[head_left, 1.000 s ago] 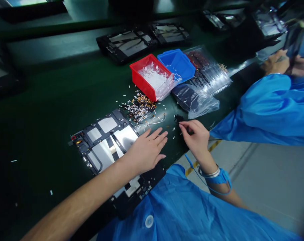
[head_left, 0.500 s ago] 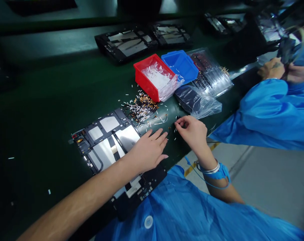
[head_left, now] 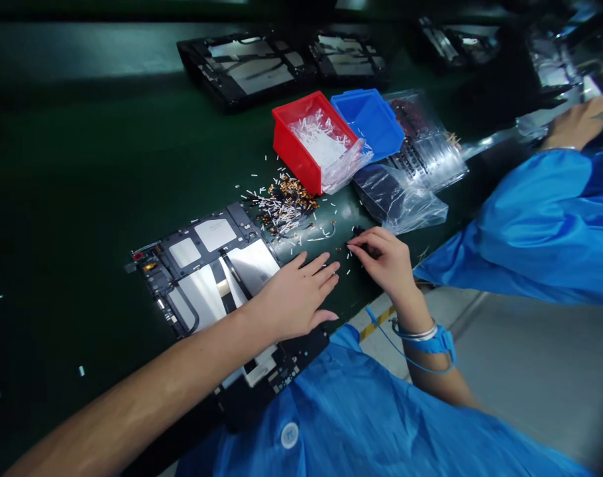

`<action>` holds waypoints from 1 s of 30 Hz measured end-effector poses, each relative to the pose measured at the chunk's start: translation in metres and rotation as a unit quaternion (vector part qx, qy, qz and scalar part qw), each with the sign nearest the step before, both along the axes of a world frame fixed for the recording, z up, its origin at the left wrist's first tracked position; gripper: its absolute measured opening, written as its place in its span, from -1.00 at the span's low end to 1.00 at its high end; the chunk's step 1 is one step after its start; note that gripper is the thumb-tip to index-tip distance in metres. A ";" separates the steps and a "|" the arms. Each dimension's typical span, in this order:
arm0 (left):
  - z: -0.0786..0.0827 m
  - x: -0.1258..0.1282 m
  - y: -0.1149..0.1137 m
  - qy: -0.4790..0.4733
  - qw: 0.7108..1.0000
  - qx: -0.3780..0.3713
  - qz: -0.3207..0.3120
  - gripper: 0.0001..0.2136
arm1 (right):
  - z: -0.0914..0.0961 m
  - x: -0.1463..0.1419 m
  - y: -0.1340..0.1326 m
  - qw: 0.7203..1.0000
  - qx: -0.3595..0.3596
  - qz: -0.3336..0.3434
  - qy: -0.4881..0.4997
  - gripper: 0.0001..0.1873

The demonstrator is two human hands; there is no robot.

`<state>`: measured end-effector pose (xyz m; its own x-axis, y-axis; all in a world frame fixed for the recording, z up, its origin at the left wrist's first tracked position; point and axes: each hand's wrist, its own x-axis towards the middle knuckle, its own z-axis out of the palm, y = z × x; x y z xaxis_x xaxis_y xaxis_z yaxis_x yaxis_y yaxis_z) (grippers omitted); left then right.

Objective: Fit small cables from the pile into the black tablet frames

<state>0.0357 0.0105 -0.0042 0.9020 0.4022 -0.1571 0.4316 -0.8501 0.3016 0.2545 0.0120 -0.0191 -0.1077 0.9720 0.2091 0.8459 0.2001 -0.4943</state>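
My left hand is spread palm down over the right edge of an opened tablet-like device with silver panels and black ribbon cables. Its fingers are apart and hold nothing. Farther right, my right hand is closed in a pinch at the bench surface, beside small black pieces; what lies between its fingertips is hidden. Beyond my left fingertips is a pile of small cables with gold-coloured ends and white strips. A blue wrist strap with a cord circles my right wrist.
A red bin of white strips stands beside a blue bin. Right of them lie a clear bag and a clear plastic tray. More opened devices rest at the back. A co-worker's blue sleeve is close on the right.
The view has shifted slightly, and the bench items appear a little displaced. My hands keep nearly the same poses. The co-worker's hands have moved right, partly out of view.
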 end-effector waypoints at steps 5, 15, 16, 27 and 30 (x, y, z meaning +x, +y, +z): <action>0.000 -0.001 0.000 -0.002 1.000 -0.002 0.002 -0.43 | -0.007 -0.012 -0.006 0.999 0.018 -0.037 0.023 -0.88; 0.001 0.000 0.000 0.008 1.000 -0.011 0.003 -0.42 | -0.015 -0.024 -0.010 0.998 0.066 -0.006 0.008 -0.88; 0.000 0.000 0.000 0.009 1.000 -0.011 0.003 -0.42 | -0.016 -0.024 -0.009 0.998 0.070 0.000 -0.001 -0.87; 0.000 0.001 0.001 0.021 1.000 -0.019 -0.002 -0.41 | -0.024 -0.006 -0.019 0.967 0.200 0.106 -0.116 -0.67; 0.001 0.001 0.002 0.024 1.000 -0.020 -0.004 -0.42 | -0.026 -0.009 -0.022 0.969 0.198 0.089 -0.118 -0.64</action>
